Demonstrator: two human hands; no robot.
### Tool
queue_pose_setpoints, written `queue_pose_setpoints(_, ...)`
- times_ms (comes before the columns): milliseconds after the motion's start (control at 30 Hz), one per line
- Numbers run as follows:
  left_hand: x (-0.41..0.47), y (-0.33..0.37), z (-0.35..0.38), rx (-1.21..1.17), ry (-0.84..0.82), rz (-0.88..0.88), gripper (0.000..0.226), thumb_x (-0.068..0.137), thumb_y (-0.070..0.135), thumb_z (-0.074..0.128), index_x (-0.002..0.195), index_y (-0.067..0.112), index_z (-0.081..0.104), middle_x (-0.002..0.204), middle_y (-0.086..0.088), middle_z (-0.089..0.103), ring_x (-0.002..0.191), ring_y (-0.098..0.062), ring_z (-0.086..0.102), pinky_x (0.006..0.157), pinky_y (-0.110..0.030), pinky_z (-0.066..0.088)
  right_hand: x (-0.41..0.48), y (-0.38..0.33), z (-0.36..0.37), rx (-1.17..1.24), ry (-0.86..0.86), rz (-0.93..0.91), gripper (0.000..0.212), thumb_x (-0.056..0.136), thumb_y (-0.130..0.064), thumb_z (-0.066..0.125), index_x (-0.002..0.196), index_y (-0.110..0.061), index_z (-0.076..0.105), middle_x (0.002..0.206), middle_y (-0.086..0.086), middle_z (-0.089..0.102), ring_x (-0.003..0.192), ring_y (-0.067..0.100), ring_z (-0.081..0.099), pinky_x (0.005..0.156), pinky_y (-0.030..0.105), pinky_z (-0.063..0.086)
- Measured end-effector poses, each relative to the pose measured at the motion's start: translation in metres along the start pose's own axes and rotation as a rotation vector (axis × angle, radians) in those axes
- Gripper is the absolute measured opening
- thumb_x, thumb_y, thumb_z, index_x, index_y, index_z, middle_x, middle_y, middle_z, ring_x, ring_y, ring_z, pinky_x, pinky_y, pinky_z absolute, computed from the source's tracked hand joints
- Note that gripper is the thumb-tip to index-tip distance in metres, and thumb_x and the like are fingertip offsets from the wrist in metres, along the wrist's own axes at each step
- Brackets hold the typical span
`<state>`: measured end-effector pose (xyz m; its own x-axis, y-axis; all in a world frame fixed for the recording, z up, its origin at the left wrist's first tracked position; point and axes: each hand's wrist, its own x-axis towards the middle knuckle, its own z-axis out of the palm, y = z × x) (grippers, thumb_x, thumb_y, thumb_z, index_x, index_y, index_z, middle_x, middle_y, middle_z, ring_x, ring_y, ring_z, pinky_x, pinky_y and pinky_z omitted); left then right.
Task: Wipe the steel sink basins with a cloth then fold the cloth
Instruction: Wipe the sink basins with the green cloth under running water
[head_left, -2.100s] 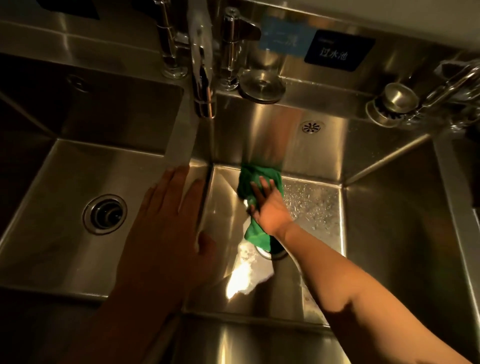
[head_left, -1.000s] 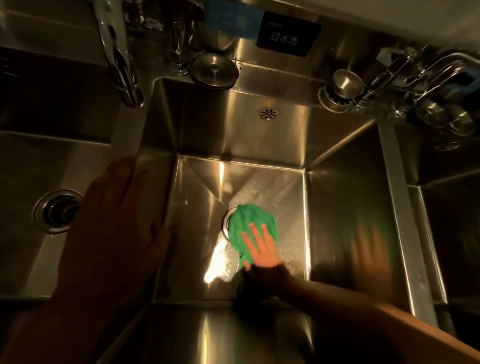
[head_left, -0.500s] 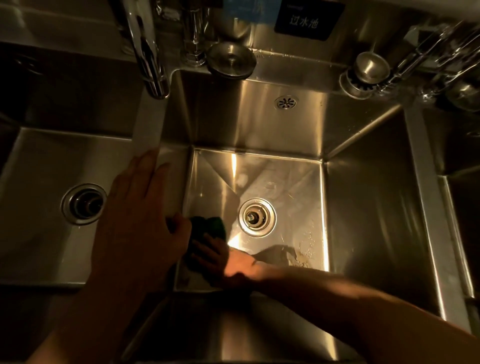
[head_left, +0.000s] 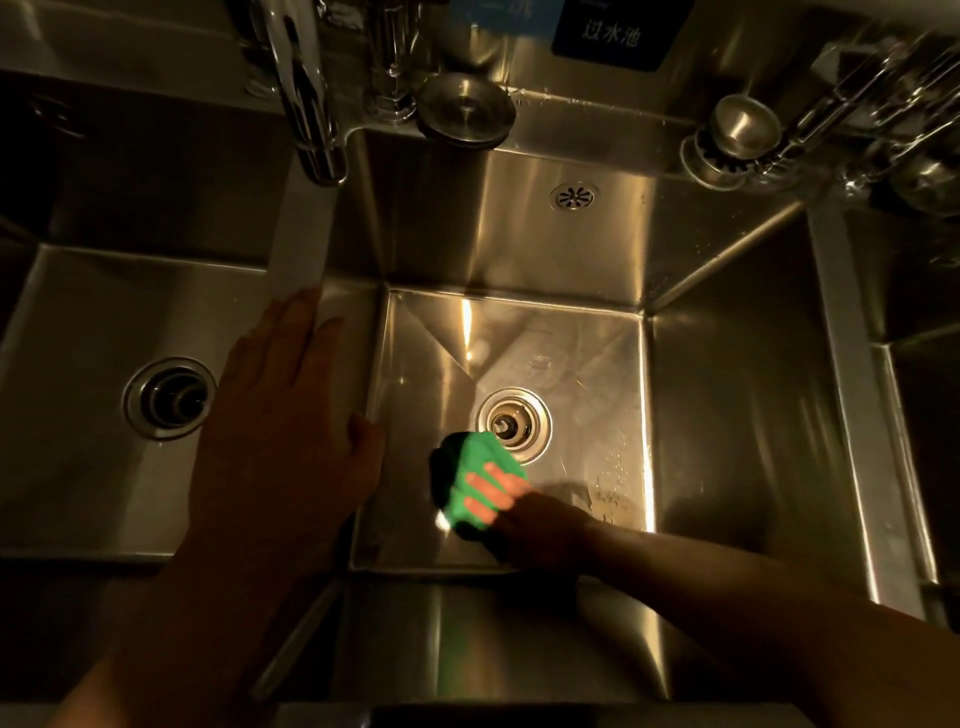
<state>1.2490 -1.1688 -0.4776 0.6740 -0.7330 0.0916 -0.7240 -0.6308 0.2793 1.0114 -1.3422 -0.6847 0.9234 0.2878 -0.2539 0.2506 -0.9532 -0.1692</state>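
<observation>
A green cloth (head_left: 470, 470) lies bunched on the floor of the middle steel basin (head_left: 561, 338), just below-left of its drain (head_left: 514, 423). My right hand (head_left: 519, 506) presses flat on the cloth with straight fingers, the arm reaching in from the lower right. My left hand (head_left: 288, 415) rests palm down, fingers spread, on the steel divider (head_left: 298, 249) between the left basin (head_left: 104, 312) and the middle one. It holds nothing.
A faucet spout (head_left: 306, 104) hangs over the divider at the back. A round drain plug (head_left: 466, 106) and a strainer (head_left: 735, 137) sit on the rear ledge. The left basin has its own drain (head_left: 169, 397). A third basin (head_left: 924, 395) lies at the right.
My right hand has slid the cloth from the basin's front-left corner rightward to the drain's edge. Earlier it wiped from the back wall down over the drain. The left hand stays on the divider.
</observation>
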Motion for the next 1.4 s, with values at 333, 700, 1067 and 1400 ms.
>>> queue_pose_setpoints(333,0.001,-0.001,-0.001,-0.038,-0.059,-0.023,0.078,0.08,0.034,0.052,0.154,0.014,0.036,0.165,-0.01,0.028,0.153,-0.034,0.028,0.121,-0.055,0.032,-0.085,0.04,0.001,0.224,-0.188,0.449,0.058,0.097,-0.022,0.056,0.148,0.0,0.041,0.156,0.028,0.03,0.141,0.054,0.029,0.105,0.063,0.043)
queue_pose_setpoints(700,0.001,-0.002,0.002,-0.034,-0.001,-0.008,0.08,0.075,0.033,0.054,0.15,0.011,0.041,0.164,-0.012,0.03,0.148,-0.038,0.031,0.113,-0.056,0.036,-0.073,0.09,-0.008,0.189,-0.23,0.944,0.082,0.096,-0.017,0.045,0.158,-0.005,-0.008,0.162,0.027,-0.017,0.15,0.048,-0.013,0.124,0.051,0.001)
queue_pose_setpoints(1067,0.001,-0.001,-0.002,-0.044,-0.021,-0.002,0.077,0.077,0.029,0.061,0.15,0.009,0.042,0.164,-0.011,0.03,0.149,-0.037,0.032,0.115,-0.055,0.037,-0.028,0.179,-0.056,0.241,-0.343,0.863,0.086,0.099,-0.026,0.048,0.159,-0.02,-0.013,0.165,0.014,-0.019,0.152,0.042,-0.011,0.126,0.048,0.006)
queue_pose_setpoints(1400,0.002,-0.004,0.002,-0.043,0.032,0.035,0.074,0.078,0.034,0.054,0.147,0.009,0.044,0.161,-0.014,0.034,0.144,-0.039,0.036,0.111,-0.056,0.038,-0.027,0.179,-0.08,0.249,-0.676,0.856,0.165,0.048,-0.04,0.099,0.154,-0.027,-0.026,0.162,0.007,-0.032,0.152,0.036,-0.012,0.123,0.052,0.019)
